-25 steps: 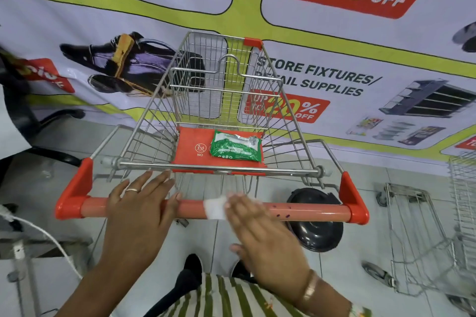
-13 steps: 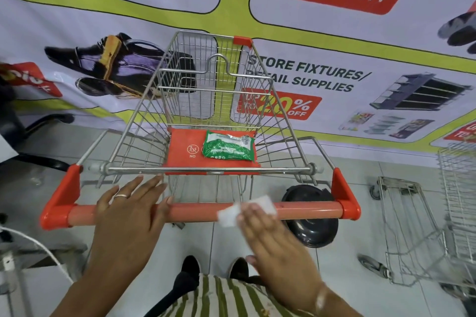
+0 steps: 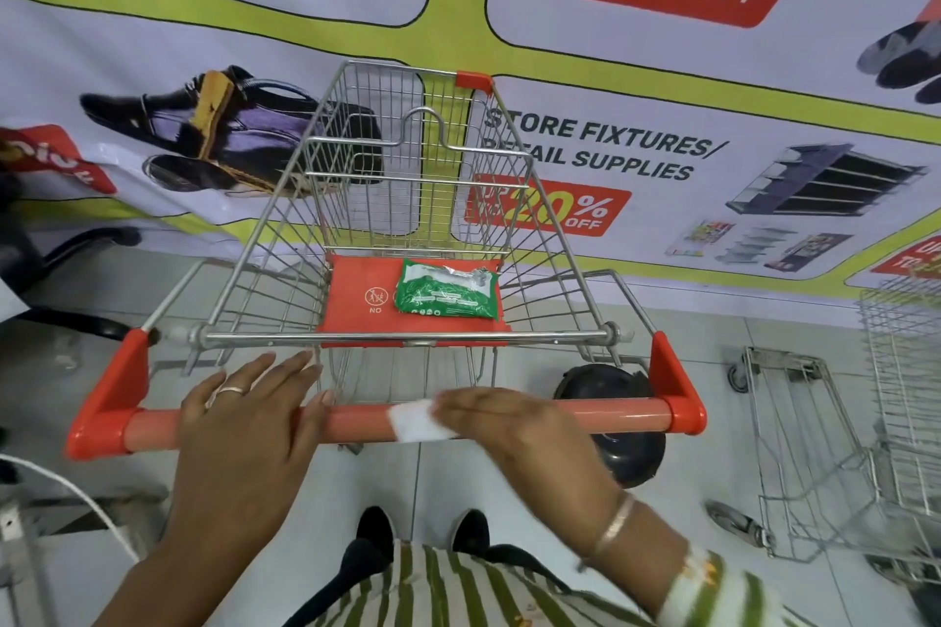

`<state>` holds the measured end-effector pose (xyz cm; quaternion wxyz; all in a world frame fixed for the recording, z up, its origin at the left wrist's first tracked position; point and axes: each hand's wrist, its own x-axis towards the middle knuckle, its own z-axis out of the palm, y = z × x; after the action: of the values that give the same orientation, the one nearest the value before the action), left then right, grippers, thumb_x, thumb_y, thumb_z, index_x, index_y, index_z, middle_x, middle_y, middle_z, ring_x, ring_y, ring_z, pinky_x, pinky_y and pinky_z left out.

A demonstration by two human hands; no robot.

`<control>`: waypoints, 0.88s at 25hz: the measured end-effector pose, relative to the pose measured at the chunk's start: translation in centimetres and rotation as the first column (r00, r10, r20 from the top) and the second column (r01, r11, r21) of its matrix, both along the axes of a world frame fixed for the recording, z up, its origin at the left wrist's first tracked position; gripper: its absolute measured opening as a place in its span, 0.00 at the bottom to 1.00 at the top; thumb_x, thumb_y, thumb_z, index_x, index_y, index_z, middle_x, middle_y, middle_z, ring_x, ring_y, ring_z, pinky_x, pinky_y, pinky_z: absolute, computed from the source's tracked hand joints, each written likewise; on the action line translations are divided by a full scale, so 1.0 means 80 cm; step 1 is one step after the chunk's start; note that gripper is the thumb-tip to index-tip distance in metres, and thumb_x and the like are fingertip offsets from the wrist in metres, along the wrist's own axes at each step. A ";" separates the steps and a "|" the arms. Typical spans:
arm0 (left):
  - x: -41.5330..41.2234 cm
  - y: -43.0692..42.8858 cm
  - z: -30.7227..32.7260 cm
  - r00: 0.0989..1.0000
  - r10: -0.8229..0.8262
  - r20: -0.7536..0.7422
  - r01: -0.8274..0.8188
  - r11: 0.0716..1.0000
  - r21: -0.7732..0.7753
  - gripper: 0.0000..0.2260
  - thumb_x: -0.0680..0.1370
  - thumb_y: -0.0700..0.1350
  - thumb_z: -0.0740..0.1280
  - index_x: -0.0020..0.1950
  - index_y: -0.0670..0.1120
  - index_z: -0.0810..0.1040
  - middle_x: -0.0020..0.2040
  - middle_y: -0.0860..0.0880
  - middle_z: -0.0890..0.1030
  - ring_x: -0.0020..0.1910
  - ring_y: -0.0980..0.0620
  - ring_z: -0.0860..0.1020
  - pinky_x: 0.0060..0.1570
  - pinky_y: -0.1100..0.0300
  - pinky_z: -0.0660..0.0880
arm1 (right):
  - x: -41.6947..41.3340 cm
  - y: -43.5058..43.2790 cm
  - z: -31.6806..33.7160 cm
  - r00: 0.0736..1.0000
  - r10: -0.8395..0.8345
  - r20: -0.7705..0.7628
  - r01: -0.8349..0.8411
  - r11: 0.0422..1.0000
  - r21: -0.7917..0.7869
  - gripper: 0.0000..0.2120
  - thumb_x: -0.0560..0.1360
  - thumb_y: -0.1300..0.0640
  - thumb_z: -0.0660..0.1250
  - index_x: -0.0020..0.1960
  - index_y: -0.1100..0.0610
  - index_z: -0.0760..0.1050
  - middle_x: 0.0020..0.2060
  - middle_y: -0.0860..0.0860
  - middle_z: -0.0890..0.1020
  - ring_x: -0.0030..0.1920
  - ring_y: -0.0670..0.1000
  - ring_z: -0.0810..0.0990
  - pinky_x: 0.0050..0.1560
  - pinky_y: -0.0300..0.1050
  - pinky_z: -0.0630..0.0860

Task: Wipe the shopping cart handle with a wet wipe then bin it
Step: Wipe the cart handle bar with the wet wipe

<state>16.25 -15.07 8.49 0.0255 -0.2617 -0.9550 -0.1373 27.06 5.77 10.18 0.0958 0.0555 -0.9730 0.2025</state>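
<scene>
My left hand (image 3: 249,415) lies flat and open on the cart handle (image 3: 611,415), fingers spread and pointing forward, palm down over the left half of the bar — resting, not wrapped around it. There's a ring on one finger. My right hand (image 3: 514,428) is also flat, fingers together and angled left, pressing the white wet wipe (image 3: 417,419) onto the bar near its middle; no curl in the fingers, the wipe is pinned under the fingertips. Right wrist comes in from lower right, bangle on it. The green wipes pack (image 3: 445,289) sits on the red child-seat flap (image 3: 356,295) inside the cart.
</scene>
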 end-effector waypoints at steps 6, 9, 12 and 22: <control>-0.002 0.000 -0.001 1.000 -0.003 -0.011 0.003 1.000 0.008 0.21 0.74 0.52 0.53 0.51 0.44 0.83 0.54 0.46 0.83 0.56 0.43 0.78 0.56 0.46 0.62 | 0.032 0.048 0.001 0.997 -0.068 0.030 0.070 0.995 -0.077 0.16 0.67 0.65 0.64 0.53 0.56 0.81 0.50 0.51 0.85 0.51 0.46 0.83 0.54 0.40 0.77; 0.001 0.001 -0.001 1.000 -0.007 -0.028 0.008 1.000 0.027 0.20 0.74 0.51 0.54 0.51 0.44 0.83 0.54 0.46 0.82 0.56 0.43 0.78 0.56 0.49 0.60 | 0.049 0.084 0.014 0.968 -0.235 0.087 0.244 0.962 -0.123 0.18 0.64 0.66 0.65 0.51 0.55 0.83 0.46 0.49 0.86 0.46 0.46 0.84 0.52 0.35 0.76; 0.000 0.001 0.000 1.000 -0.005 -0.028 0.006 1.000 0.027 0.20 0.73 0.51 0.54 0.51 0.44 0.83 0.54 0.46 0.82 0.55 0.43 0.78 0.56 0.48 0.61 | 0.008 0.023 0.009 0.994 -0.102 0.049 0.103 0.994 -0.020 0.15 0.65 0.60 0.64 0.49 0.52 0.83 0.45 0.48 0.86 0.44 0.47 0.84 0.47 0.35 0.77; -0.002 0.001 -0.001 1.000 0.005 -0.010 -0.005 1.000 0.013 0.21 0.73 0.52 0.53 0.52 0.45 0.82 0.55 0.47 0.82 0.56 0.44 0.78 0.56 0.46 0.62 | 0.025 0.044 0.010 0.996 -0.090 0.001 0.090 0.996 0.011 0.13 0.70 0.53 0.62 0.50 0.55 0.80 0.46 0.49 0.84 0.45 0.47 0.81 0.40 0.40 0.80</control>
<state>16.11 -15.00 8.40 0.0320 -0.2599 -0.9546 -0.1420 29.02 9.28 11.01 0.1036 0.0119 -0.9757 0.1928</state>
